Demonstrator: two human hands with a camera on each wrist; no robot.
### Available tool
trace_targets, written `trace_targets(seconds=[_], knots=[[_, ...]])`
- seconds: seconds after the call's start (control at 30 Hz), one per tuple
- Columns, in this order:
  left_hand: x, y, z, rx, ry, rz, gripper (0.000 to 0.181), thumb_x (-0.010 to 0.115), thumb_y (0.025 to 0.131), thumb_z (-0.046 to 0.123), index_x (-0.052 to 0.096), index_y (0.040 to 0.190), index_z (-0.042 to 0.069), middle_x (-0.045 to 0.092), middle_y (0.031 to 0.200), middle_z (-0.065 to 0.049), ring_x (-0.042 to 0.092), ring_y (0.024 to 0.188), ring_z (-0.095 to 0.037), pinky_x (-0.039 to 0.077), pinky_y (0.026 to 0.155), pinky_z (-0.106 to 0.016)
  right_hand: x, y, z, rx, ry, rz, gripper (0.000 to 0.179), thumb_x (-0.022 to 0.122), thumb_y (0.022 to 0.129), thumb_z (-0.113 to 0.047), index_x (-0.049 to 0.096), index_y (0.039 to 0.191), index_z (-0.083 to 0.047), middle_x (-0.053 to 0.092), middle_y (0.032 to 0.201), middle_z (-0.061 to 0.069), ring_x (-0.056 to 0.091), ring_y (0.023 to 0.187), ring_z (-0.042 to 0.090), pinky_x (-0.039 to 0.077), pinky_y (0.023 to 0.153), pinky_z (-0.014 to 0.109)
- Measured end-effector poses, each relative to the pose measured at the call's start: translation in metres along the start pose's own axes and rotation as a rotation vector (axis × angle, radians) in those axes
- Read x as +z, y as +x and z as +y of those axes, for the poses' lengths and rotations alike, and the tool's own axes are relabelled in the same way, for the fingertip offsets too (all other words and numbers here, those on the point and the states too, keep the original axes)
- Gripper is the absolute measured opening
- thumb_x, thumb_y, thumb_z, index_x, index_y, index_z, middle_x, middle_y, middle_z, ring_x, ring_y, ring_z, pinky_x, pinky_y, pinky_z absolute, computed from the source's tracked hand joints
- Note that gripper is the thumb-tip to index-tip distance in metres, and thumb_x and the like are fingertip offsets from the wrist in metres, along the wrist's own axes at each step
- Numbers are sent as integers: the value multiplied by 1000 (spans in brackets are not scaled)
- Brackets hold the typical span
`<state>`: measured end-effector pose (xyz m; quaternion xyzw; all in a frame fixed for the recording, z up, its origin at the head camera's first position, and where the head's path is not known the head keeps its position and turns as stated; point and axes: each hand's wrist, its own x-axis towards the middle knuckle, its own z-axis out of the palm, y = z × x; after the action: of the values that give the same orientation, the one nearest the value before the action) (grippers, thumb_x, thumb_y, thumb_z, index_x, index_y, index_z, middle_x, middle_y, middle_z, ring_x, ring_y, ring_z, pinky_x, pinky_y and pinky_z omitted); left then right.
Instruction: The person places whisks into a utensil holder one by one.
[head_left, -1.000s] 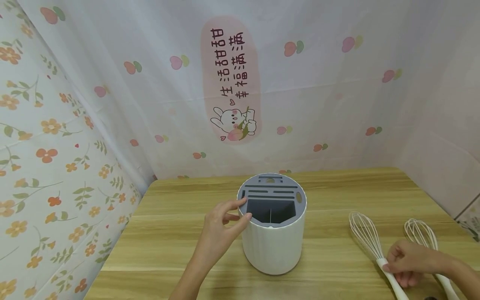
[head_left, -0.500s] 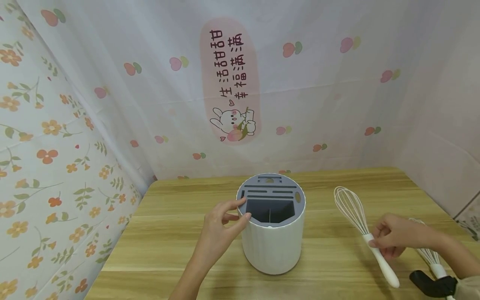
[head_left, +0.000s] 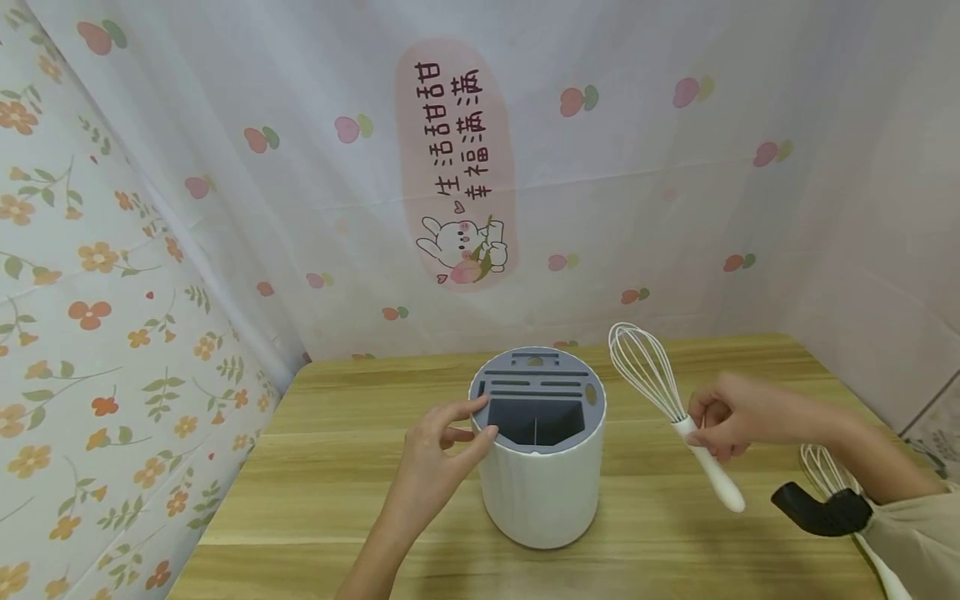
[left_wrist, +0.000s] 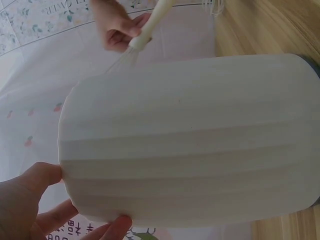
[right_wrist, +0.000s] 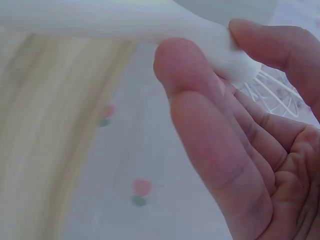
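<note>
A white ribbed utensil holder (head_left: 540, 500) stands upright on the wooden table, its grey insert (head_left: 536, 385) cut with slots and a divided opening. My left hand (head_left: 438, 442) holds its left rim, thumb and index finger at the edge; in the left wrist view other fingertips (left_wrist: 120, 226) lie against the outer wall. To the right, my right hand (head_left: 738, 417) pinches a white whisk (head_left: 705, 462) at the top of its handle. The whisk is raised off the table and tilted, wires up and toward the holder. The right wrist view shows thumb and fingers around the handle (right_wrist: 210, 37).
A second white whisk (head_left: 828, 471) lies at the table's right side, partly hidden by the right forearm and its black wrist mount (head_left: 821, 510). Behind the wooden table (head_left: 360, 467) hangs a printed curtain (head_left: 322, 192); a floral curtain (head_left: 112, 358) borders the left.
My right hand has lifted the whisk from the table and carried it left and away from me, toward the holder. My left hand has stayed on the holder's rim.
</note>
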<state>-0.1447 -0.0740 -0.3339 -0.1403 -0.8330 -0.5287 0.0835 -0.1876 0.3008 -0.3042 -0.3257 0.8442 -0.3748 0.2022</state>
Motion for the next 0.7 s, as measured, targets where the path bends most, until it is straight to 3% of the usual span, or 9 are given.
trace_targets(seconds=[0.3, 0.7], knots=[[0, 1, -2, 20, 17, 9, 37, 67, 83, 34, 63, 117, 21, 58, 115, -2, 63, 81, -8, 43, 83, -49, -9, 24, -62, -27, -207, 9, 8, 66, 85, -19, 65, 81, -12, 62, 62, -8, 57, 55, 8, 47, 51, 26], [-2, 2, -4, 20, 16, 0, 38, 67, 83, 35, 63, 117, 20, 58, 115, -3, 63, 81, -9, 43, 83, -49, -4, 53, -131, -185, -410, -5, 6, 67, 82, -18, 62, 80, -17, 61, 67, -15, 57, 60, 1, 46, 56, 23]])
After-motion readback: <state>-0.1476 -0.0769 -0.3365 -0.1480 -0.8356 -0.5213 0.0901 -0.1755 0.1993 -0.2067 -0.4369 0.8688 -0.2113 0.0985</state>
